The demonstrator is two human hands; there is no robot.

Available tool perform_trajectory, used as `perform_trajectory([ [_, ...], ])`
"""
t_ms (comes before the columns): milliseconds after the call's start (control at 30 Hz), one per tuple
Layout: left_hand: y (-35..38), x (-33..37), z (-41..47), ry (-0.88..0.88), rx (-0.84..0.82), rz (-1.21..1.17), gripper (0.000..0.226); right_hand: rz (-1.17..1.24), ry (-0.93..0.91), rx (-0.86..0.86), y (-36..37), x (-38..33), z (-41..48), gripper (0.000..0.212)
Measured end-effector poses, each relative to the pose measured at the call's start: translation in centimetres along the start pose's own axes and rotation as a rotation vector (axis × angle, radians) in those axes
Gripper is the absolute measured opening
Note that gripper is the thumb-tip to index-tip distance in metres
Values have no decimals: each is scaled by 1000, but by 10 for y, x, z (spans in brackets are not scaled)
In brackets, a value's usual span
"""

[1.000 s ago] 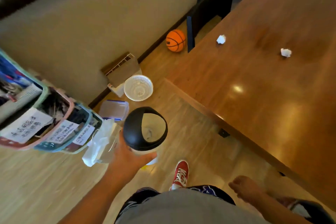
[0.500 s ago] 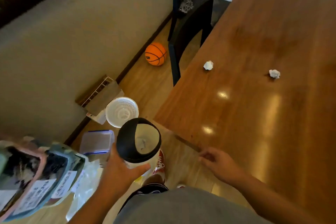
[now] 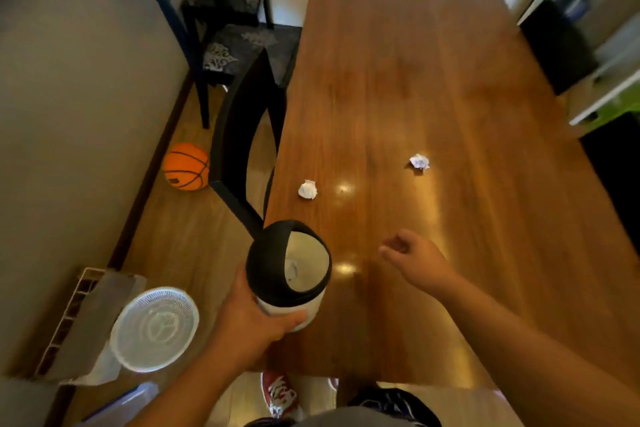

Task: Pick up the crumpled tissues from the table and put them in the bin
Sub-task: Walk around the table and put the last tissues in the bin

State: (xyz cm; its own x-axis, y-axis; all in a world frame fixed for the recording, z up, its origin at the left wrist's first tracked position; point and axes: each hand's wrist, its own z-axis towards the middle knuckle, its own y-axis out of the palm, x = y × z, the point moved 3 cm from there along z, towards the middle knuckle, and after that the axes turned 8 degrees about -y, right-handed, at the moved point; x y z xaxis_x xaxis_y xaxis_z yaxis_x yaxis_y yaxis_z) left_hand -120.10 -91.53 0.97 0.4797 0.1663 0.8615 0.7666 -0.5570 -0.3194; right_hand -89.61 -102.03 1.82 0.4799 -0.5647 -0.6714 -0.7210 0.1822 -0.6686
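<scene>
Two crumpled white tissues lie on the brown wooden table (image 3: 450,87): one tissue (image 3: 308,189) near the table's left edge, another tissue (image 3: 419,161) further right. My left hand (image 3: 252,329) grips a small white bin (image 3: 289,270) with a black domed lid, held over the table's near left corner. A bit of white paper shows inside the bin's opening. My right hand (image 3: 415,258) hovers over the table to the right of the bin, fingers loosely curled, holding nothing, short of the nearer tissue.
A black chair (image 3: 239,135) stands at the table's left edge with a second chair (image 3: 221,21) behind it. On the floor are an orange basketball (image 3: 186,166), a white mesh basket (image 3: 154,329) and a clear lidded box (image 3: 128,402). A wall runs along the left.
I have turned to face the table. My left hand brought the bin up over the table's corner, and my right hand moved forward over the tabletop toward the tissues.
</scene>
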Motion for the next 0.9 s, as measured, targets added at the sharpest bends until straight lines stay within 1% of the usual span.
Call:
perform_trajectory([
  [233,36,37,57,58,-76,-18,109,59,185,199,-48,48,111,33],
  [367,54,50,76,66,-91,-50,107,-59,168,288,-73,58,165,53],
  [400,58,53,81,71,-90,-60,105,-96,162,298,-77,59,177,54],
  [500,67,59,95,58,-62,-54,107,-220,150,276,-84,60,205,50],
  [633,75,64,107,52,-20,-31,111,-429,197,172,-85,62,224,50],
  [700,80,70,109,58,-21,-14,112,-488,213,131,-82,65,227,43],
  [800,85,76,107,73,-20,-3,107,-508,159,149,-75,66,224,30],
  [900,84,77,100,56,-20,-5,108,-437,86,185,-65,67,206,20],
])
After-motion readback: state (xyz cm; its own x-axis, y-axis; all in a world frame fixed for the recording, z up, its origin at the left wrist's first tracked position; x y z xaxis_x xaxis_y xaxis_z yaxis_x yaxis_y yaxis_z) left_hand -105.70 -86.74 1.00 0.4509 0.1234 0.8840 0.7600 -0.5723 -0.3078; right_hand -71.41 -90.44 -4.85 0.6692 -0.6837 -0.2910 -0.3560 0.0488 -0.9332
